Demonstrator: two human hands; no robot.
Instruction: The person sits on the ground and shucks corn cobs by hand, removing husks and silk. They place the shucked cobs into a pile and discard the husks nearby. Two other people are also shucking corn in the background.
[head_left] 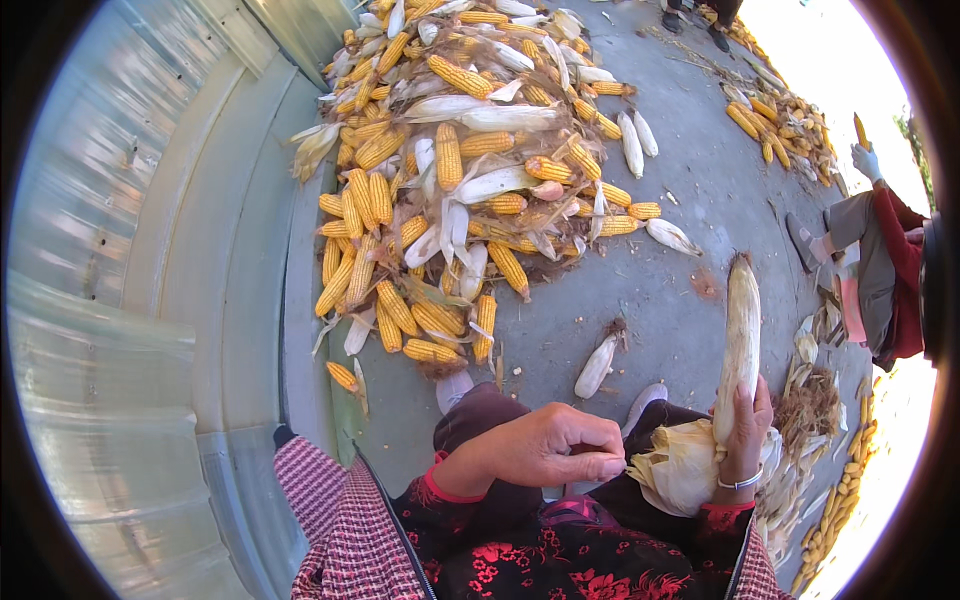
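My right hand (744, 428), with a bracelet on its wrist, grips an ear of corn (741, 325) upright. Pale husk still covers the ear, and dry silk shows at its top. Loose peeled-back husk leaves (673, 466) spread beside that hand, over my lap. My left hand (556, 446) is closed, thumb pressed against the fingers, in front of my body and apart from the ear. Whatever it may pinch is too small to make out. On the floor ahead lies a husk-covered ear (597, 366).
A big heap of yellow corn ears and husks (450, 170) lies ahead, beside a metal wall (160, 250) on the left. Husk scraps (805, 420) pile up at my right. Farther right, a seated person in a red sleeve (893, 215) holds up an ear near a smaller heap (785, 130).
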